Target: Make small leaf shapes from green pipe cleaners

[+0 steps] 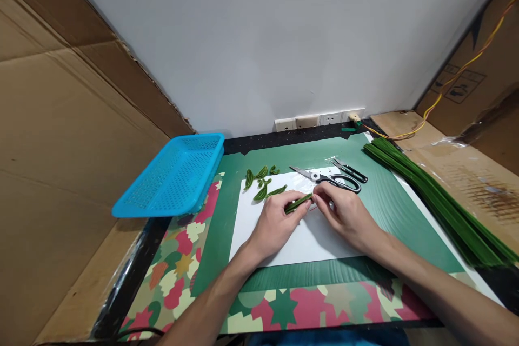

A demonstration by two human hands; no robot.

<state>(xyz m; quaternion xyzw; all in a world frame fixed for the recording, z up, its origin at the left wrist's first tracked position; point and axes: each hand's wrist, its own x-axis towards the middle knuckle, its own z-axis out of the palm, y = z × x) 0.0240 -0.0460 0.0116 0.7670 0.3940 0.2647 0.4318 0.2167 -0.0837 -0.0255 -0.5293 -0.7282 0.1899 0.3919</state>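
While grasping the green strip point(298, 204) in the left hand point(278, 221) and pinching its right end with the right hand point(346, 211), best press lightly, clear of the far scissors point(323, 178).

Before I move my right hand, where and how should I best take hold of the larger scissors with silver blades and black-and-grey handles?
Probably by the handle loops, from the right and near side: the scissors lie with their blades pointing left, away from your right hand, and the small black snips lie just beyond the loops.
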